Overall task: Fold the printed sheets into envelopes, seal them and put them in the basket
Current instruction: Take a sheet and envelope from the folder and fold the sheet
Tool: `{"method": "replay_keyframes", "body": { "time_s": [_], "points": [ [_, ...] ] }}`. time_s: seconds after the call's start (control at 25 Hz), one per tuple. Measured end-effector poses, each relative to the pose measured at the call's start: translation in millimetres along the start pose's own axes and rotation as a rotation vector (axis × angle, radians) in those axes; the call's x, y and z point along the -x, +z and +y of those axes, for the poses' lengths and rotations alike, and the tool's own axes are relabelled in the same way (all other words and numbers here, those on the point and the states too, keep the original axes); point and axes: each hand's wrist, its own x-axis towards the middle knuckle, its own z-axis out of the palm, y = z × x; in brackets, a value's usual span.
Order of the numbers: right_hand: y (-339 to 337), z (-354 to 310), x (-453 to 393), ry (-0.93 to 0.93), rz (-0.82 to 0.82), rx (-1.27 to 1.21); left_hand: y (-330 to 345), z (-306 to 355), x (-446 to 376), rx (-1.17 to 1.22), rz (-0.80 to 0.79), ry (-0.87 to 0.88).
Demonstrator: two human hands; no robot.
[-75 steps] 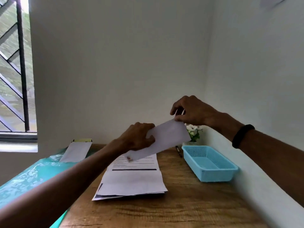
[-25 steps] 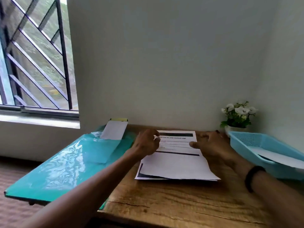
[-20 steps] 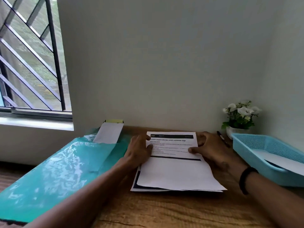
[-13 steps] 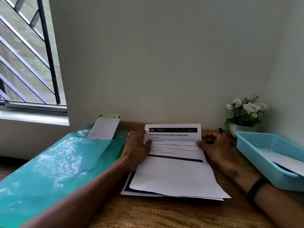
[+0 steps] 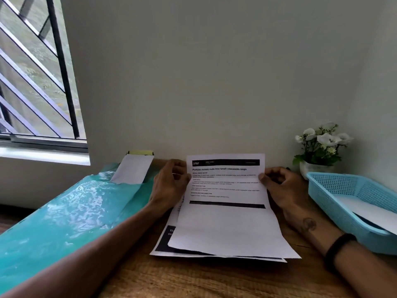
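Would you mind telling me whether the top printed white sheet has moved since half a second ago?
Yes: the top printed white sheet has its far end lifted off the stack, toward the wall.

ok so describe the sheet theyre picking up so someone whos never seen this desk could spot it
On the wooden desk, between the teal folder and the blue basket, lies a small paper stack. It is the top sheet, pinched by the left hand and right hand, its far end lifted, with a black header reading 3797.
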Motion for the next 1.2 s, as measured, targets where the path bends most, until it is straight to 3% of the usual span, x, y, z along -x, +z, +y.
{"method": "replay_keyframes", "body": {
  "time_s": [0.16, 0.4, 0.6, 0.68, 0.84, 0.96, 1.08, 1.2],
  "points": [
    [-3.3, 0.4, -2.2, 0.066, -0.052, -0.141, -1.9, 4.0, -4.0, 0.138, 0.011, 0.069],
    [-7.2, 9.7, -4.3, 0.127, -0.150, -0.310, -9.5, 7.3, -2.5, 0.515, -0.143, -0.197],
    [-5.4, 3.4, -0.1, 0.298, -0.170, -0.477, -9.5, 7.3, 0.8, 0.579, -0.107, -0.246],
    [-7.0, -3.4, 2.7, 0.355, -0.270, -0.524, -11.3, 9.5, 3.5, 0.580, -0.071, -0.225],
    [-3.7, -2.7, 6.7, 0.286, -0.524, -0.370, -14.8, 6.6, 0.6, 0.511, 0.021, -0.176],
    [-2.4, -1.1, 9.1, 0.191, -0.511, -0.340, -13.9, 6.4, -2.3, 0.580, 0.019, -0.211],
    [-4.5, -1.1, 6.1, 0.168, -0.392, -0.401, -17.2, 12.7, -1.5, 0.734, -0.164, -0.361],
    [-6.1, 0.3, 2.3, 0.170, -0.321, -0.453, -16.9, 11.9, 2.6, 0.654, -0.357, -0.312]
  ]
}}
